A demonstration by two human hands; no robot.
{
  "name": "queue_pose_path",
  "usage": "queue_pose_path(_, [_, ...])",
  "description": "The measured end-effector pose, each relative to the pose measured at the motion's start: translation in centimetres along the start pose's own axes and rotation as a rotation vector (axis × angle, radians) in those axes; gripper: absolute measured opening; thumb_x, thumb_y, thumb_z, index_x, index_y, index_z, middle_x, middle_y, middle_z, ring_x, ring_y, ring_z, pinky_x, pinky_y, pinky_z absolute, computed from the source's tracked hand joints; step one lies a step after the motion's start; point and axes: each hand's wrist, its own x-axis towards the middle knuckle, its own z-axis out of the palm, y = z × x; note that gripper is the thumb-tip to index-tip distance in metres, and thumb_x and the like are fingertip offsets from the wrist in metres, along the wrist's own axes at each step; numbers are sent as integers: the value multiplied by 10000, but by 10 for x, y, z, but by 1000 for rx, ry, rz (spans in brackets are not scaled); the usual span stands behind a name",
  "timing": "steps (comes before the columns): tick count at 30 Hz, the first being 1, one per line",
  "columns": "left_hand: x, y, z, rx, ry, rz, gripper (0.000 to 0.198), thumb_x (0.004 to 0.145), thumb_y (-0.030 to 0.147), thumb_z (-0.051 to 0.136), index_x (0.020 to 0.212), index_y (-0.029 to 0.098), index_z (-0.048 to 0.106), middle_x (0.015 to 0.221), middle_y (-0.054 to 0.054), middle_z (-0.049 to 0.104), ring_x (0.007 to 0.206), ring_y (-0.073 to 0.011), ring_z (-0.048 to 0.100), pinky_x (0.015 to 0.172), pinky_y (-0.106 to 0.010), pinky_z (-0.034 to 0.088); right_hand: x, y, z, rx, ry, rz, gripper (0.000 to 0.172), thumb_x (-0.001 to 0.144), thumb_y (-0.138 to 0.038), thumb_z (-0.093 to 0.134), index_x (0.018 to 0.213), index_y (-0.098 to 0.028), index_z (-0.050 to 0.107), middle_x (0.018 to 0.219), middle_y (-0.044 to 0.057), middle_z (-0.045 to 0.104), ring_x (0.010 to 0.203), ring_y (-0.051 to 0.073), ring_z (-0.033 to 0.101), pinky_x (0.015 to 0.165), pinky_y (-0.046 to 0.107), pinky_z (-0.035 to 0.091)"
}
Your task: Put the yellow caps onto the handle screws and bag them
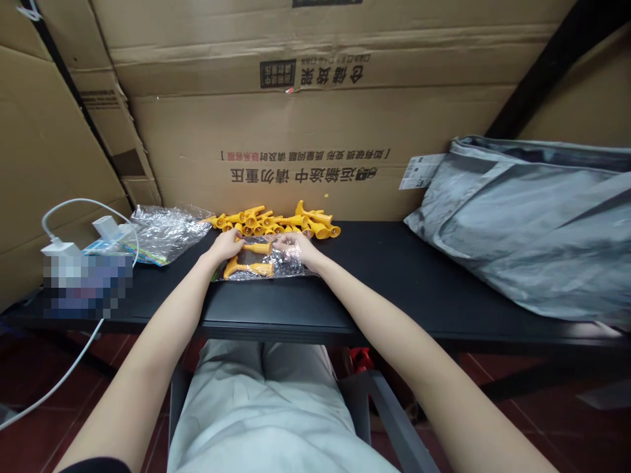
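Note:
A clear plastic bag [290, 268] lies flat on the black table, with two yellow T-shaped pieces on or in it. My left hand [227, 244] is closed on the left end of the upper yellow piece [258, 248]. The lower yellow piece [249, 269] lies nearer the table's front edge, untouched. My right hand [297, 249] is closed over the right part of the bag, its fingertips pinching the plastic near the upper piece. Just behind both hands is a pile of several similar yellow pieces [266, 222].
More clear plastic bags [170, 230] lie at the left, beside white chargers [62, 253] with a cable. A large grey bag [532, 223] rests at the right of the black table [394, 282]. Cardboard [276, 125] stands behind.

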Motion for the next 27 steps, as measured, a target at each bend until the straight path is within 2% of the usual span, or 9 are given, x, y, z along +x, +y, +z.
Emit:
queue_pose_path(2, [0, 0, -1, -1, -3, -6, 252, 834, 287, 506, 1031, 169, 609, 959, -86, 686, 916, -210, 629, 791, -276, 458, -8, -12, -2, 100, -240, 109, 334, 720, -454, 720, 692, -143, 600, 553, -17, 568, 458, 80, 478, 471, 223, 426])
queue_pose_path(4, [-1, 1, -2, -7, -12, -12, 258, 836, 287, 503, 1039, 168, 610, 963, -86, 687, 916, -209, 630, 791, -273, 459, -15, -21, -2, 161, -430, 212, 310, 707, -424, 747, 742, -139, 631, 613, 19, 634, 497, 91, 539, 489, 219, 445])
queue_pose_path(7, [-2, 1, -2, -2, -5, -14, 262, 843, 278, 491, 1048, 168, 610, 956, -89, 687, 920, -215, 630, 802, -281, 459, -19, -27, 1, 211, -518, 241, 268, 679, -319, 786, 840, -144, 662, 721, 38, 687, 602, 99, 604, 537, 198, 468])
queue_pose_path(11, [-3, 3, 1, 10, 58, 24, 259, 855, 273, 470, 1047, 177, 614, 953, -94, 684, 938, -228, 625, 815, -301, 458, -17, -21, 5, 236, -518, 221, 263, 685, -250, 779, 906, -160, 668, 790, 23, 694, 630, 84, 597, 553, 186, 469])
queue_pose_path(15, [-3, 9, 5, -13, 42, 101, 260, 862, 283, 455, 1036, 177, 615, 913, -73, 680, 916, -211, 629, 809, -294, 462, -15, -15, 5, 243, -514, 212, 283, 697, -259, 772, 941, -158, 669, 801, 21, 682, 631, 86, 590, 566, 201, 479])
queue_pose_path(21, [-6, 16, 5, 49, -20, 64, 296, 866, 335, 458, 1087, 198, 598, 1033, -85, 674, 991, -233, 620, 829, -320, 463, -9, -8, 8, 208, -266, 200, 230, 720, -240, 757, 912, -141, 678, 876, 53, 679, 606, 83, 571, 520, 206, 483])
queue_pose_path(27, [-10, 21, 3, 101, -6, 19, 300, 889, 340, 415, 1106, 220, 584, 1047, -83, 671, 1035, -240, 614, 852, -333, 466, -7, -3, 9, 222, -212, 199, 366, 702, -236, 781, 1043, -147, 681, 1105, 111, 666, 743, 116, 621, 540, 199, 521])
